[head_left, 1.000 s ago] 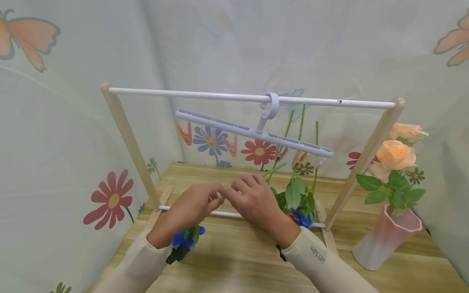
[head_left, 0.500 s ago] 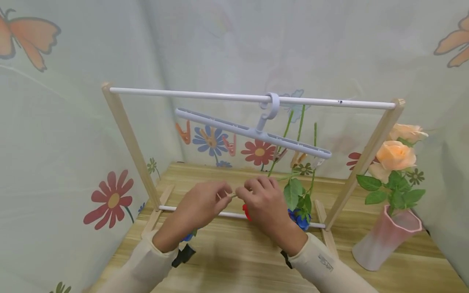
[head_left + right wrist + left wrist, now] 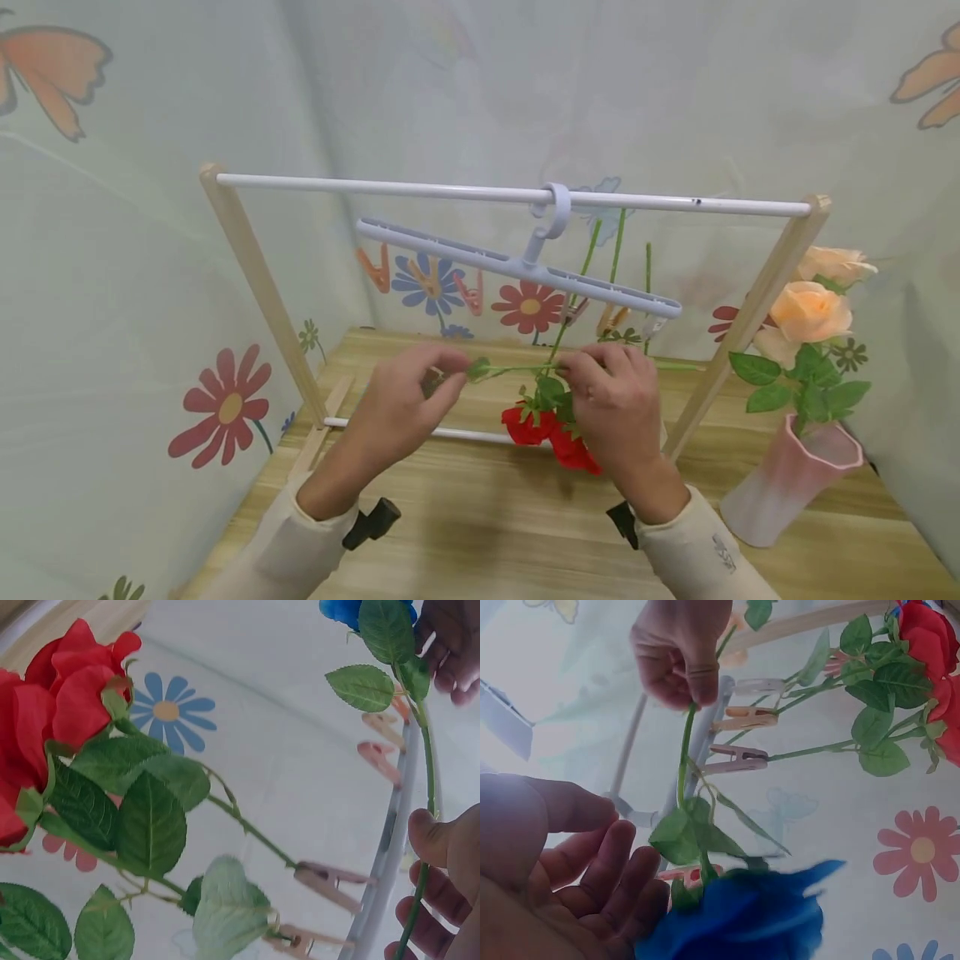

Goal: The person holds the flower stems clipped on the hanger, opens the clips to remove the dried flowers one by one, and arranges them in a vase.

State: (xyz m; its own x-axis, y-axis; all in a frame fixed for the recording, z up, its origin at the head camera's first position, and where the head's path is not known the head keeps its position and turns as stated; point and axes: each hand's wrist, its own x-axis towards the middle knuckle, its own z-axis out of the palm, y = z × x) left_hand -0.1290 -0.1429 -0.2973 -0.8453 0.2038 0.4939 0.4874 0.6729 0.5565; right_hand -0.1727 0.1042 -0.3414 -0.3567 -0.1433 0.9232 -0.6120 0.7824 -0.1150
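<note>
A blue rose (image 3: 735, 915) on a green stem lies sideways between my hands, its bloom hidden behind the left hand in the head view. My right hand (image 3: 615, 400) pinches the stem between thumb and fingers. My left hand (image 3: 397, 417) is beside the bloom and leaves, fingers loosely bent; the left wrist view shows no stem between them. Behind, a pale hanger (image 3: 480, 260) hangs tilted from the rack's white bar (image 3: 337, 188). Red roses (image 3: 528, 425) hang head down from clothespins (image 3: 326, 885) on its right half. An orange clothespin (image 3: 375, 271) on the left half grips nothing.
A pink and white vase (image 3: 780, 492) with peach roses (image 3: 810, 312) stands on the wooden table (image 3: 480, 533) at the right. The rack's wooden posts (image 3: 262, 300) rise on both sides. A patterned cloth wall (image 3: 135, 250) encloses the table.
The right hand has moved to the right along the stem, away from the left hand, and the hands have risen slightly. The red roses show more now between the arms.
</note>
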